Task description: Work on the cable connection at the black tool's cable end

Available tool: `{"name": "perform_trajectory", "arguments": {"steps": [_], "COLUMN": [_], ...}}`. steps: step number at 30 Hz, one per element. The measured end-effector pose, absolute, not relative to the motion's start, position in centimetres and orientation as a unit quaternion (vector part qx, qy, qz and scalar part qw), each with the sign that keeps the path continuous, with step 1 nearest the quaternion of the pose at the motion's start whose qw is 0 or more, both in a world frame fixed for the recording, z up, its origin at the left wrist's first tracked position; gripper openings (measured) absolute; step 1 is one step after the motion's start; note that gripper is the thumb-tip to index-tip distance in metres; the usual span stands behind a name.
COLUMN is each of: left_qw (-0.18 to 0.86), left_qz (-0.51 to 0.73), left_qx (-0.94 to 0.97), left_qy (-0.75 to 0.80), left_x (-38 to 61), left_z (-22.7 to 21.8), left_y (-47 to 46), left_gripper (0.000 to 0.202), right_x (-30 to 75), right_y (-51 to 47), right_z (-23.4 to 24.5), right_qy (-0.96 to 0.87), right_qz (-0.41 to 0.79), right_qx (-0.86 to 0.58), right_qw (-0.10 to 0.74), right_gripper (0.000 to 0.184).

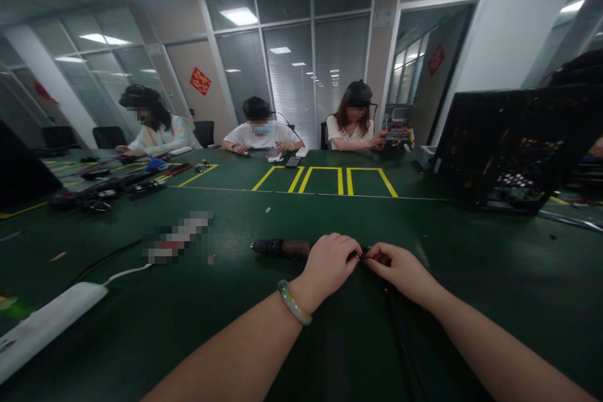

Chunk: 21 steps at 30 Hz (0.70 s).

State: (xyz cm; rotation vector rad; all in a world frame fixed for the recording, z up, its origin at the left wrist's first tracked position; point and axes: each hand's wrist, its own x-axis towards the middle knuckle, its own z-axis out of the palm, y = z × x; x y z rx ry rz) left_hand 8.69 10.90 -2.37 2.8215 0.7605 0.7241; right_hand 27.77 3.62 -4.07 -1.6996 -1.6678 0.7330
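Observation:
A dark electric screwdriver [282, 249] lies on its side on the green table, its tip pointing left. My left hand [331, 259], with a jade-coloured bangle [294, 303] at the wrist, is closed over the rear end of the screwdriver and hides it. Close by on the right, my right hand [398, 267] is closed in a pinch at the same end, where a black cable [398, 326] begins and runs down toward the near edge. The fingertips of both hands almost meet; the small part between them is mostly hidden.
A white power strip [51, 320] and a blurred-out object [181, 239] lie on the left. Black cables [113, 188] are heaped farther back. At right stands a black computer case [494, 151]. Yellow tape outlines [323, 169] mark the far side, where several people sit.

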Motion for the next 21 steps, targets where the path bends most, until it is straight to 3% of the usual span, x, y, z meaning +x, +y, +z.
{"name": "perform_trajectory", "arguments": {"steps": [21], "left_qw": [0.044], "left_qz": [0.257], "left_qx": [0.935], "left_qy": [0.239], "left_x": [8.55], "left_z": [-2.81], "left_y": [11.14], "left_gripper": [0.015], "right_x": [27.66], "right_y": [3.79], "right_z": [-3.67], "right_qy": [-0.645], "right_qz": [0.265], "right_qx": [-0.643], "right_qw": [0.318], "right_gripper": [0.019]}}
